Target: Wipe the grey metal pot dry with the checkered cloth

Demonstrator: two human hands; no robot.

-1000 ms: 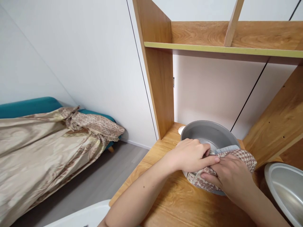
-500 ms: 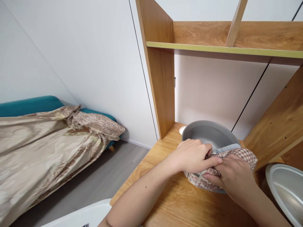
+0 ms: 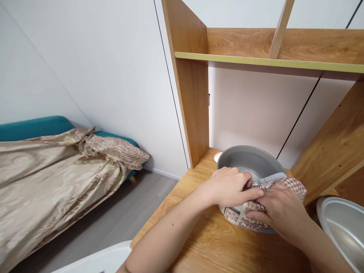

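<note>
A round grey pot [image 3: 250, 156] stands on the wooden desk, with a label [image 3: 231, 214] on its near outer side. Over its near right rim hangs a brown-and-white houndstooth cloth [image 3: 294, 186] with a light blue edge. My left hand [image 3: 234, 186] reaches over the near rim, fingers curled down at the cloth's edge and thumb pointing to my other hand. On the cloth, my right hand [image 3: 280, 204] is closed, bunching the fabric against the pot; its fingertips are partly hidden. My left thumb touches or almost touches the right hand.
A silver metal basin [image 3: 345, 223] sits at the right. Behind the pot rises a wooden shelf unit [image 3: 196, 106], its shelf board [image 3: 256, 60] above. A white rounded object [image 3: 99, 259] is at the desk's left front. Farther left is a cloth-covered teal sofa [image 3: 36, 125].
My right hand and the cloth have shifted slightly at the pot's near side, showing more of the label. The view has moved a little; my left hand stays in about the same place.
</note>
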